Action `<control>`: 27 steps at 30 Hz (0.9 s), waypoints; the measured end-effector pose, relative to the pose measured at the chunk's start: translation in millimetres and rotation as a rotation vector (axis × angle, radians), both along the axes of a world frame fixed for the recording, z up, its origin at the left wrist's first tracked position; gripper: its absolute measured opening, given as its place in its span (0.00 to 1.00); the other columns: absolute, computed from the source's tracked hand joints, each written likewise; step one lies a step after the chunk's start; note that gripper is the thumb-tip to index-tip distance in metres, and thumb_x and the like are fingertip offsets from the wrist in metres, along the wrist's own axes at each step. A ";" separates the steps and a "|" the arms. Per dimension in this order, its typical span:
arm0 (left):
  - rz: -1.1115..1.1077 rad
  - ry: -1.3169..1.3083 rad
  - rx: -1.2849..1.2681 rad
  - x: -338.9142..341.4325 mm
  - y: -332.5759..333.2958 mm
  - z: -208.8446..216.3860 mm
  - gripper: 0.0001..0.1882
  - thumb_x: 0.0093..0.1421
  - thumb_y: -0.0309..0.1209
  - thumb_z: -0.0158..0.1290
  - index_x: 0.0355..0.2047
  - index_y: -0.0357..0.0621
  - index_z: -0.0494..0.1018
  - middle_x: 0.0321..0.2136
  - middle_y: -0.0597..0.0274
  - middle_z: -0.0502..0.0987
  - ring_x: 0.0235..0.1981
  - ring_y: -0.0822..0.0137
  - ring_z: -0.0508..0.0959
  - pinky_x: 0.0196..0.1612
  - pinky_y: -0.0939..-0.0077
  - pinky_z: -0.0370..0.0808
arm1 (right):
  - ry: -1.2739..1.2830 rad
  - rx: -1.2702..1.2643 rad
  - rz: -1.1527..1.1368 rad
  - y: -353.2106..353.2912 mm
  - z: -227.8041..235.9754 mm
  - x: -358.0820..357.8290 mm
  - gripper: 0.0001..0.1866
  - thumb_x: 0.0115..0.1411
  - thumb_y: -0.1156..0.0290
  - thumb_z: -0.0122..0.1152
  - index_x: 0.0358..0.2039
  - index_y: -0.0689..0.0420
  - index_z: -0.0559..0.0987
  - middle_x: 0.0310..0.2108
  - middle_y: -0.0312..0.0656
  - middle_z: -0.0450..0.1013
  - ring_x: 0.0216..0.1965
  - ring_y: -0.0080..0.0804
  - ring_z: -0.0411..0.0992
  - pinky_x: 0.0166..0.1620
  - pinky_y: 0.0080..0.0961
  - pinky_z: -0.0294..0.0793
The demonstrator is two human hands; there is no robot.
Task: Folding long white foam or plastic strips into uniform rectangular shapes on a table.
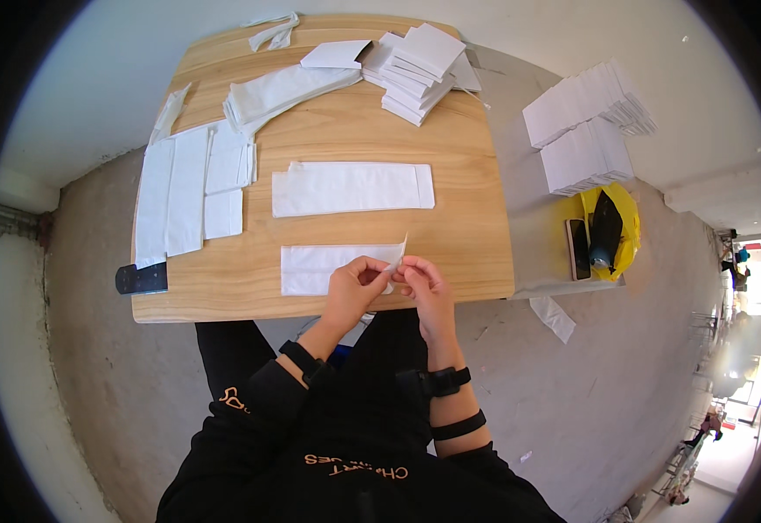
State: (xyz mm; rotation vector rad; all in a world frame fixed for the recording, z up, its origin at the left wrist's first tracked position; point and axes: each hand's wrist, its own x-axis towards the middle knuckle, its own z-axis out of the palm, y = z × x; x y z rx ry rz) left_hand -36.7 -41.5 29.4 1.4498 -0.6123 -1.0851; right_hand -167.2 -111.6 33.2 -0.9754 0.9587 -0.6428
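Wooden tabletop (pixel 476 253) over grey concrete floor, you seated at its near edge. Your left hand (pixel 351 288) and right hand (pixel 422 281) meet at the right end of a long white paper bag (pixel 315 268) lying flat along that edge. Both grips are pinched on the bag's end: left fingertips (pixel 378 267) and right fingertips (pixel 400 272) nearly touching, a small paper corner sticking up just above them. Rest of the bag runs left from the grip, flat on the wood. Directly beyond the grip, farther up, a second long white bag (pixel 352 188) lies flat. Far left of the grip: flat white sheets (pixel 187 192) side by side. Up and beyond: a fanned stack of folded white bags (pixel 417 68). Well right of the grip, off the wood: a phone (pixel 577 248) beside a yellow hard hat (pixel 622 228).
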 end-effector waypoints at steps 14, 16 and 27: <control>-0.060 0.250 -0.012 7.4 6.8 -9.3 0.09 0.60 0.25 0.54 0.40 0.33 0.75 0.36 0.61 0.78 0.36 0.74 0.76 0.43 0.81 0.74 | 0.084 -0.350 0.057 8.1 -12.3 1.4 0.17 0.55 0.79 0.61 0.46 0.60 0.74 0.36 0.39 0.75 0.38 0.24 0.75 0.39 0.19 0.72; -0.040 0.250 -0.082 7.2 7.4 -9.4 0.07 0.60 0.24 0.55 0.38 0.34 0.75 0.36 0.62 0.78 0.37 0.74 0.76 0.44 0.81 0.73 | 0.191 -0.536 0.082 12.3 -2.7 6.7 0.19 0.52 0.79 0.63 0.46 0.58 0.74 0.35 0.40 0.76 0.36 0.26 0.76 0.36 0.20 0.72; -0.007 0.035 -0.025 7.4 4.9 -12.1 0.05 0.59 0.26 0.57 0.34 0.36 0.75 0.29 0.65 0.77 0.31 0.78 0.75 0.37 0.83 0.72 | 0.353 -0.604 -0.047 15.2 -3.7 12.1 0.15 0.53 0.79 0.61 0.43 0.59 0.75 0.31 0.40 0.76 0.34 0.26 0.74 0.37 0.21 0.73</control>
